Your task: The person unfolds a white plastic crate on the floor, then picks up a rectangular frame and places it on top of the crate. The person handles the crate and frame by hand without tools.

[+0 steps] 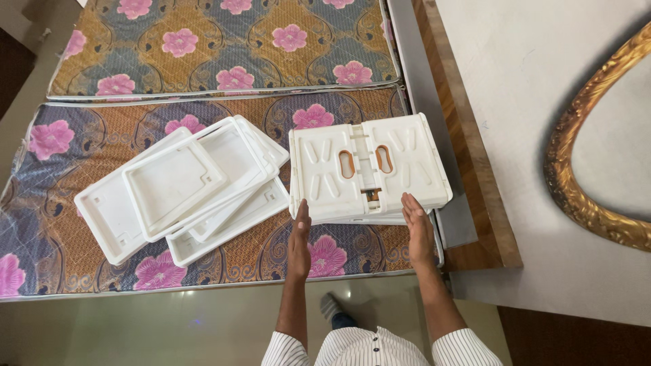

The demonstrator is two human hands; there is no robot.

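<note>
1. The left hand [299, 245] is held flat with the fingers straight and together, the fingertips pressed against the near edge of a white plastic panel [368, 167]; nothing is gripped.
2. The right hand [418, 230] is likewise laid open, fingers together, touching the same edge further right.
3. The panel is seen to be rigid, moulded and matt, ribbed with raised slots and pierced by two oval openings; it lies on thinner white pieces near the right end of a mattress [61, 230].
4. A loose, overlapping stack of shallow white trays [180, 186] with raised rims is spread to the left; nothing is held in them.
5. The mattress is covered in quilted fabric printed with pink flowers.
</note>
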